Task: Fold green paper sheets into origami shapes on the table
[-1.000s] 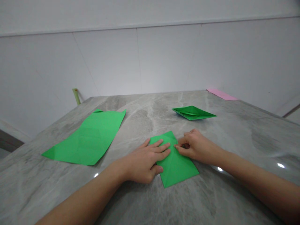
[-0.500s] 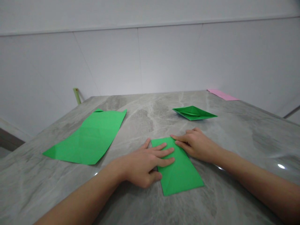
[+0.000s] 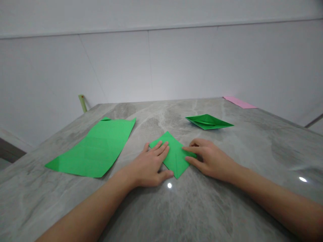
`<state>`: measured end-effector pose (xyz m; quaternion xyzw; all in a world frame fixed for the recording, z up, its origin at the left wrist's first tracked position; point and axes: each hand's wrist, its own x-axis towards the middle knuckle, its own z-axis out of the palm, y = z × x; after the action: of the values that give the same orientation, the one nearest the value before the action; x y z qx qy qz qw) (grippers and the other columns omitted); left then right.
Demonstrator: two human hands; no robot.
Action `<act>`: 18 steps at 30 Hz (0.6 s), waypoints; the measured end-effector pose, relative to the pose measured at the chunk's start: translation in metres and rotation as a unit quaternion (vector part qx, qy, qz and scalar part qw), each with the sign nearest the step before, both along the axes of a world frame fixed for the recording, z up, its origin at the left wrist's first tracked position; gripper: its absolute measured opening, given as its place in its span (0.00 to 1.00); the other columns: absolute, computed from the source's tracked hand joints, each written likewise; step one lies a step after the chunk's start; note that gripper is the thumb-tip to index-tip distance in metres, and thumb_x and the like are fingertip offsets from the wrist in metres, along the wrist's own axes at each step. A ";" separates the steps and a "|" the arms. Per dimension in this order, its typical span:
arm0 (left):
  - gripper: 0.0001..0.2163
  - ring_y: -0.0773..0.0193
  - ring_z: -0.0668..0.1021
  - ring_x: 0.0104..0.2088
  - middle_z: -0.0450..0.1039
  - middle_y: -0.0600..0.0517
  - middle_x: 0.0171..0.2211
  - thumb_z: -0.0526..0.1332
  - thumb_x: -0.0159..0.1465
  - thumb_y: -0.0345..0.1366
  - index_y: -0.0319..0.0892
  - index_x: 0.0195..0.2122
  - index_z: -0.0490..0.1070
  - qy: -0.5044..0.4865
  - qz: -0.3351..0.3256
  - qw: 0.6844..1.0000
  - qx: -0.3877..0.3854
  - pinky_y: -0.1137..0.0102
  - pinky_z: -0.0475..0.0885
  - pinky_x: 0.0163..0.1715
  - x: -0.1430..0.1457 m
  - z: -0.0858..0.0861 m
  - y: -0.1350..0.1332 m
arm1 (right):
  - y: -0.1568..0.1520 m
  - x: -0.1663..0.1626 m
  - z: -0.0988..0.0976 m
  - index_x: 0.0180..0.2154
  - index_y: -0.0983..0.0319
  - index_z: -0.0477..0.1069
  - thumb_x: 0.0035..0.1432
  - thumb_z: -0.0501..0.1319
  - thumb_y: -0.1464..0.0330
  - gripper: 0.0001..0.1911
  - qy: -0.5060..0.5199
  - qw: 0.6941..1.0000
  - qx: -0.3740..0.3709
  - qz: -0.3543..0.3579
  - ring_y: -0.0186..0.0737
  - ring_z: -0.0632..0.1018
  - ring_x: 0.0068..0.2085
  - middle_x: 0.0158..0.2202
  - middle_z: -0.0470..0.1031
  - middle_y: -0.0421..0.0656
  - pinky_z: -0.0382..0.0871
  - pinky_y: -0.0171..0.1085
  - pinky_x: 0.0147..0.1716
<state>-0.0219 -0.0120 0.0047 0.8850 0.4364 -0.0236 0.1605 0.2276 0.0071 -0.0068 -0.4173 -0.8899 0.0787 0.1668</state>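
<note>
Right in the middle of the marbled grey counter, near the person, there's a folded green paper lying flat, turned so it reads as a diamond with one corner aimed back at them. The left hand lies palm-down over its left side, fingers spread and not gripping anything, which I'd guess is just to stop the paper sliding on that slick-looking top. The right hand is at the right corner, thumb and forefinger apart with the paper's tip between them; honestly can't tell from this angle if they're pinching a layer or only pressing down. Past that hand sits a pointy, boat-like green paper fold, and off to the left a bigger green sheet with lifted corners, both probably parked there to leave elbow room. Pink paper lies way back at the far right edge.
</note>
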 end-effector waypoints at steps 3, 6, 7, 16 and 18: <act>0.42 0.45 0.44 0.70 0.36 0.37 0.71 0.54 0.65 0.57 0.33 0.70 0.43 0.012 0.017 1.000 0.008 0.40 0.41 0.64 0.000 -0.003 0.001 | -0.004 -0.004 -0.004 0.50 0.62 0.75 0.63 0.59 0.64 0.16 0.023 0.999 -0.010 -0.041 0.48 0.74 0.43 0.41 0.74 0.51 0.67 0.46 0.45; 0.43 0.43 0.44 0.70 0.36 0.37 0.71 0.54 0.64 0.58 0.34 0.70 0.43 0.015 0.016 1.000 0.011 0.39 0.41 0.64 -0.001 -0.004 0.001 | -0.007 -0.009 -0.004 0.54 0.60 0.72 0.63 0.58 0.67 0.18 0.070 0.995 -0.049 -0.043 0.44 0.75 0.39 0.39 0.74 0.48 0.68 0.43 0.42; 0.43 0.42 0.43 0.70 0.36 0.37 0.71 0.54 0.64 0.58 0.35 0.70 0.43 0.016 0.014 1.000 0.011 0.39 0.41 0.64 -0.001 -0.004 0.001 | -0.008 -0.010 -0.004 0.55 0.60 0.72 0.63 0.58 0.68 0.19 0.089 0.993 -0.063 -0.037 0.42 0.75 0.37 0.39 0.74 0.47 0.69 0.42 0.41; 0.49 0.34 0.43 0.69 0.37 0.35 0.70 0.54 0.58 0.67 0.38 0.71 0.43 0.003 0.006 1.000 0.012 0.32 0.34 0.60 0.000 -0.006 0.000 | -0.010 -0.011 -0.005 0.50 0.59 0.76 0.47 0.56 0.82 0.29 0.159 0.981 -0.113 -0.001 0.40 0.74 0.35 0.34 0.73 0.42 0.68 0.38 0.37; 0.48 0.33 0.43 0.69 0.37 0.35 0.70 0.55 0.59 0.66 0.37 0.71 0.44 0.001 0.004 1.000 0.014 0.32 0.35 0.60 0.000 -0.007 -0.001 | -0.011 -0.011 -0.005 0.47 0.59 0.78 0.43 0.54 0.84 0.31 0.160 0.979 -0.118 0.038 0.39 0.75 0.36 0.34 0.73 0.43 0.68 0.37 0.36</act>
<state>-0.0217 -0.0127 -0.0018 0.8853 0.4404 -0.0175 0.1482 0.2165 -0.0040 -0.0120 -0.3819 -0.8512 0.2554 0.2535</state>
